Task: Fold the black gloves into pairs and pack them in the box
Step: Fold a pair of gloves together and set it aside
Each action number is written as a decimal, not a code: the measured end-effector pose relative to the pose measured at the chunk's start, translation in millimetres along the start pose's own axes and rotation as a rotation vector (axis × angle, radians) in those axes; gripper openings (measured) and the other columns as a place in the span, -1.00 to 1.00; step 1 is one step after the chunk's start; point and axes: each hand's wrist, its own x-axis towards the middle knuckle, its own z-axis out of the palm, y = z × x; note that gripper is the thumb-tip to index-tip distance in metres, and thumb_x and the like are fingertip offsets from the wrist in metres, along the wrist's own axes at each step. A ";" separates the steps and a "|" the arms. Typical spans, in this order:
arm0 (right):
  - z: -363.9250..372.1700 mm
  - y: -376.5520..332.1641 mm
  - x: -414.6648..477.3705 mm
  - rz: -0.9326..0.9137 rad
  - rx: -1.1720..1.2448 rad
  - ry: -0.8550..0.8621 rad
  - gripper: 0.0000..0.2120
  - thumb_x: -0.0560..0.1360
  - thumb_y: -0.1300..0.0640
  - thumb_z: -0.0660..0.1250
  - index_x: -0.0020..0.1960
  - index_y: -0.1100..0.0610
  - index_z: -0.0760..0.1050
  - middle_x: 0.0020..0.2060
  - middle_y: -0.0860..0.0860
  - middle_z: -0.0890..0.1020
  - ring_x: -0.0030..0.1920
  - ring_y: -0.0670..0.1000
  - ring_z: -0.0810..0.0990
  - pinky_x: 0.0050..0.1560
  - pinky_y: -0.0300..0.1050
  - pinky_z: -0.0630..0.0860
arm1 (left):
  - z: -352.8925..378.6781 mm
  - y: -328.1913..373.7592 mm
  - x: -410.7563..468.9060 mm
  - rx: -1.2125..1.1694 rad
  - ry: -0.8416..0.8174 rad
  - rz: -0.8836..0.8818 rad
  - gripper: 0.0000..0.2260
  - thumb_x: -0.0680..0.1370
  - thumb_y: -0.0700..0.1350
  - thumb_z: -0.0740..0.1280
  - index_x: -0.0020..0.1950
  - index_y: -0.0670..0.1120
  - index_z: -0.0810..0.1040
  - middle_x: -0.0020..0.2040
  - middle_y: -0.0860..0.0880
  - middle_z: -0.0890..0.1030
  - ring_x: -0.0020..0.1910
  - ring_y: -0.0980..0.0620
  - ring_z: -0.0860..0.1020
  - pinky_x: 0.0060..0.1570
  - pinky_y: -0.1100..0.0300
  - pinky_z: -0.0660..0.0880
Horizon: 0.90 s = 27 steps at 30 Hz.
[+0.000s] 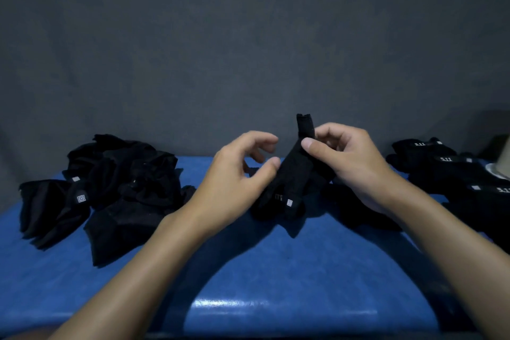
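Held glove: A black glove (296,171) stood nearly upright at the centre of the scene. Its narrow top end pointed up and its wider lower end rested on the blue table (276,270). A small pale tag (289,203) showed near its lower end.
Right hand: The right hand (350,163) was to the right of the held glove, pinching its upper part between thumb and curled fingers.
Left hand: The left hand (234,174) was to the left of the held glove. Its thumb tip touched the glove's side. Its fingers were loosely curved, clear of the fabric, and grasped nothing.
Second glove: Another black glove (356,207) lay flat on the table, just right of the held glove and below the right wrist.
Loose pile: A jumbled heap of black gloves (124,182) sat well to the left of the held glove, some showing pale square tags.
Folded gloves: Neater black bundles (447,168) lay well to the right of the held glove, with white "5.11" lettering on their cuffs.
Pale object: Something light-coloured (501,157) sat beyond the bundles, cut off by the frame edge, with too little showing to identify it.
Backdrop: A plain dark grey wall (248,36) rose behind the held glove.
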 end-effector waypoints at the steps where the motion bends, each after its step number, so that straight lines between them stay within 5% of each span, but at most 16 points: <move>1: 0.7 -0.5 -0.7 0.001 0.000 -0.003 -0.85 0.56 0.19 0.36 -0.06 0.28 0.61 -0.24 0.11 0.68 -0.24 0.00 0.63 -0.18 -0.13 0.55 | 3.1 3.0 -0.7 -0.031 -0.026 -0.010 -0.79 0.55 -0.11 0.41 0.17 0.06 0.57 0.05 0.14 0.63 -0.01 0.14 0.59 -0.10 0.41 0.44; 5: 3.0 -4.2 -4.3 0.092 0.083 -0.066 -0.70 0.65 0.11 0.20 0.10 0.28 0.62 -0.01 0.24 0.70 0.01 0.22 0.68 0.06 0.16 0.57 | 8.3 7.7 -3.3 -0.069 -0.083 -0.047 -0.67 0.48 0.02 0.47 0.22 0.17 0.52 0.07 0.22 0.62 0.08 0.21 0.58 -0.02 0.38 0.45; 10: 6.2 -12.5 -6.3 0.214 0.359 -0.075 -0.70 0.67 0.16 0.10 0.28 0.25 0.49 0.10 0.24 0.65 0.00 0.12 0.70 -0.07 -0.06 0.65 | 10.3 6.5 -4.4 0.012 -0.064 -0.045 -0.42 0.40 -0.04 0.56 0.35 0.17 0.43 0.15 0.32 0.55 0.21 0.32 0.50 0.08 0.48 0.37; 16: 8.2 -9.1 -7.5 0.181 0.342 -0.141 -0.71 0.62 0.38 0.13 0.25 0.23 0.50 0.10 0.21 0.65 0.02 0.15 0.69 0.07 -0.01 0.63 | 11.7 4.2 -2.4 -0.030 0.118 0.020 -0.70 0.52 -0.30 0.39 0.17 0.02 0.56 0.02 0.23 0.65 0.08 0.21 0.61 0.09 0.30 0.51; 20: 4.4 -1.8 -6.6 0.018 -0.076 0.001 -0.65 0.52 0.31 0.36 0.26 0.05 0.51 0.10 0.01 0.63 0.06 -0.11 0.58 0.05 -0.21 0.51 | 9.3 4.9 0.6 -0.092 0.191 0.040 -0.77 0.56 -0.31 0.34 0.10 -0.02 0.60 -0.03 0.17 0.67 0.03 0.17 0.63 0.07 0.28 0.52; 24: 1.2 7.3 -7.3 0.160 -0.051 -0.009 -0.46 0.46 0.17 0.47 0.37 -0.07 0.40 0.19 -0.03 0.57 0.24 -0.12 0.54 0.27 -0.11 0.48 | 5.8 10.6 1.0 -0.198 0.203 0.025 -0.79 0.58 -0.34 0.32 0.06 -0.04 0.60 -0.09 0.11 0.68 -0.04 0.22 0.63 -0.01 0.37 0.49; 27: 2.1 9.7 -11.3 0.234 0.004 -0.066 -0.52 0.46 0.16 0.48 0.33 -0.03 0.45 0.02 0.05 0.67 0.00 -0.06 0.67 0.11 -0.11 0.56 | 3.9 12.7 -0.6 -0.264 0.214 -0.030 -0.81 0.60 -0.31 0.30 0.06 -0.05 0.61 -0.08 0.10 0.68 -0.05 0.21 0.63 -0.02 0.36 0.50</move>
